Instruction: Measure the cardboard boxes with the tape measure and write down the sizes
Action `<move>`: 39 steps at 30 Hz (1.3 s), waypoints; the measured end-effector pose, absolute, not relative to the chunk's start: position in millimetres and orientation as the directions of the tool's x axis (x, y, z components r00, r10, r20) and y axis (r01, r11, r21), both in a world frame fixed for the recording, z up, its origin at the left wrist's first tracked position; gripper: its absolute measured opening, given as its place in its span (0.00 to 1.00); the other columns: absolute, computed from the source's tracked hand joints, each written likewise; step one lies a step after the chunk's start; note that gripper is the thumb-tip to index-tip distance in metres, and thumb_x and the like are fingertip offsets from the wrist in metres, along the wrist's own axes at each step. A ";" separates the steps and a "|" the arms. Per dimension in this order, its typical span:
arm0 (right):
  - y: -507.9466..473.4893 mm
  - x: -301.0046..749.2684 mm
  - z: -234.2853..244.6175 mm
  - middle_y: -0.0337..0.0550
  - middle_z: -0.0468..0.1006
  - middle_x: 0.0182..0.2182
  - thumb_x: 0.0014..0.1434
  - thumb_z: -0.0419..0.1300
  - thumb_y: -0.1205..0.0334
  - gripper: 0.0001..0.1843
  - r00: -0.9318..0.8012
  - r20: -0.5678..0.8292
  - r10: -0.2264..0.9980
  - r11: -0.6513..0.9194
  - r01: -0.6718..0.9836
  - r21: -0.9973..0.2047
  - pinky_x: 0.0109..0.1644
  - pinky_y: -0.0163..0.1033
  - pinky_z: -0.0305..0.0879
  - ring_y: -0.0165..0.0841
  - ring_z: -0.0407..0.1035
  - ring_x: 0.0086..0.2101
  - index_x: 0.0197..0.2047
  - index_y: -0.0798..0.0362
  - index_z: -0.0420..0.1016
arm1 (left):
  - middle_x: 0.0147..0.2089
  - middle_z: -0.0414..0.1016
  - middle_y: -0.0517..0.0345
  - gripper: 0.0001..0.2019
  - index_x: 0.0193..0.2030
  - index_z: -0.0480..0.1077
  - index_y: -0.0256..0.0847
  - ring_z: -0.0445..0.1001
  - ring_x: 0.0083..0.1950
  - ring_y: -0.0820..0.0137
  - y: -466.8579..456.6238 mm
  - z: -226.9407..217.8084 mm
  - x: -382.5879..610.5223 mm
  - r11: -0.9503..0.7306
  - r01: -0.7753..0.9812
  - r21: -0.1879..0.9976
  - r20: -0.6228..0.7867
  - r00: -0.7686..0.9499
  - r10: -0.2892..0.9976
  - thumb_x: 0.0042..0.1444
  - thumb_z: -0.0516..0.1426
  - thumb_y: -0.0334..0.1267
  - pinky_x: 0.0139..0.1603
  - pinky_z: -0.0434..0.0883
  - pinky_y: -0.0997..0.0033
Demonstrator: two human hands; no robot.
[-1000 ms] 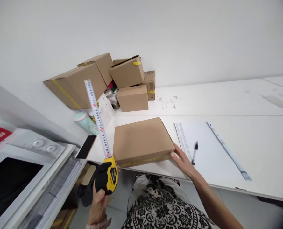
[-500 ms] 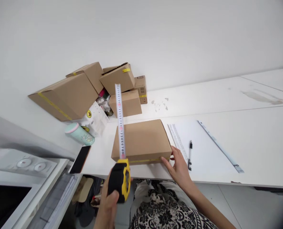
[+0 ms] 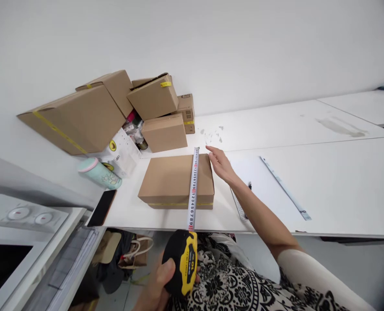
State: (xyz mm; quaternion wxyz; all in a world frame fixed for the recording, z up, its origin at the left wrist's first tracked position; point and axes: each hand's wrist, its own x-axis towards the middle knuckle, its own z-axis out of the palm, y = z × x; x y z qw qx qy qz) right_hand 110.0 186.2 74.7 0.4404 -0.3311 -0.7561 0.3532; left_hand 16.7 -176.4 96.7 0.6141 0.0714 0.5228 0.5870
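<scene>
My left hand (image 3: 161, 280) grips a yellow and black tape measure (image 3: 182, 263) just off the table's front edge. Its white blade (image 3: 193, 190) runs out across the top of a brown cardboard box (image 3: 170, 177), near the box's right side, and its tip reaches slightly past the far edge. Beside the box's far right corner is my right hand (image 3: 220, 164), fingers extended and holding nothing. Whether its fingertips touch the box I cannot tell. My right forearm partly hides a pen (image 3: 249, 185) and the sheet of paper (image 3: 259, 190).
Several cardboard boxes (image 3: 81, 116) are stacked at the back left against the wall. A mint tumbler (image 3: 101, 172) and a black phone (image 3: 103, 207) lie at the left of the white table (image 3: 341, 181). A ruler (image 3: 284, 186) rests on the paper's right edge.
The tape measure has shifted right, its blade now lying over the box's right part. My right hand has let go of the near right corner and moved to the far right one.
</scene>
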 end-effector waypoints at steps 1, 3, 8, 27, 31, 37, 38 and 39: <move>196.5 101.7 78.0 0.50 0.73 0.66 0.72 0.47 0.48 0.27 -0.437 0.410 0.801 0.534 0.210 -0.819 0.70 0.58 0.60 0.46 0.63 0.66 0.66 0.48 0.71 | 0.47 0.83 0.40 0.33 0.55 0.79 0.37 0.79 0.56 0.43 -177.8 99.2 17.9 0.319 -0.646 0.693 -0.575 -0.228 0.786 0.50 0.68 0.60 0.61 0.73 0.48; 210.7 85.3 84.1 0.52 0.72 0.67 0.71 0.47 0.54 0.26 -0.502 0.360 0.787 0.535 0.263 -0.803 0.73 0.56 0.56 0.45 0.62 0.67 0.67 0.52 0.71 | 0.49 0.83 0.39 0.35 0.57 0.78 0.37 0.79 0.57 0.43 -180.5 104.8 20.5 0.360 -0.646 0.673 -0.613 -0.215 0.761 0.48 0.69 0.61 0.61 0.73 0.47; 218.0 58.0 94.3 0.52 0.80 0.58 0.71 0.47 0.61 0.22 -0.605 0.240 0.759 0.513 0.328 -0.793 0.66 0.52 0.64 0.45 0.72 0.60 0.56 0.52 0.79 | 0.47 0.83 0.42 0.39 0.63 0.74 0.42 0.81 0.52 0.46 -179.5 120.9 31.3 0.335 -0.584 0.740 -0.546 -0.230 0.806 0.48 0.69 0.61 0.53 0.76 0.51; 197.3 59.2 89.5 0.46 0.79 0.35 0.67 0.52 0.59 0.13 -0.547 0.271 0.792 0.531 0.397 -0.749 0.39 0.41 0.58 0.37 0.69 0.34 0.32 0.52 0.72 | 0.44 0.82 0.44 0.38 0.63 0.73 0.38 0.82 0.43 0.53 -116.4 115.2 28.6 0.237 -0.540 0.807 -0.372 -0.153 0.916 0.50 0.69 0.59 0.47 0.77 0.54; 198.5 58.4 88.7 0.46 0.80 0.35 0.67 0.52 0.59 0.13 -0.540 0.269 0.797 0.526 0.403 -0.749 0.39 0.41 0.58 0.37 0.69 0.34 0.32 0.52 0.72 | 0.46 0.82 0.42 0.39 0.63 0.73 0.37 0.81 0.42 0.55 -113.0 111.0 24.9 0.243 -0.511 0.824 -0.365 -0.151 0.919 0.49 0.69 0.59 0.39 0.76 0.61; 197.7 57.9 89.6 0.47 0.79 0.35 0.68 0.51 0.59 0.14 -0.545 0.267 0.795 0.535 0.421 -0.733 0.39 0.41 0.57 0.37 0.68 0.35 0.32 0.51 0.71 | 0.54 0.79 0.42 0.43 0.70 0.66 0.43 0.80 0.43 0.56 -111.7 109.7 19.9 0.263 -0.471 0.842 -0.355 -0.118 0.927 0.50 0.70 0.55 0.42 0.76 0.61; 197.5 58.0 89.6 0.47 0.79 0.35 0.68 0.51 0.59 0.14 -0.543 0.265 0.796 0.534 0.426 -0.730 0.39 0.41 0.57 0.37 0.68 0.34 0.32 0.51 0.71 | 0.55 0.79 0.42 0.44 0.71 0.64 0.44 0.81 0.43 0.56 -111.5 110.5 19.4 0.278 -0.464 0.841 -0.363 -0.103 0.926 0.49 0.70 0.55 0.42 0.76 0.60; 197.3 58.0 89.6 0.46 0.79 0.35 0.68 0.51 0.59 0.14 -0.542 0.265 0.797 0.534 0.431 -0.727 0.39 0.41 0.57 0.37 0.68 0.34 0.32 0.51 0.71 | 0.55 0.78 0.43 0.44 0.72 0.64 0.45 0.81 0.43 0.57 -111.1 111.5 19.0 0.289 -0.458 0.840 -0.369 -0.092 0.925 0.49 0.71 0.54 0.43 0.76 0.60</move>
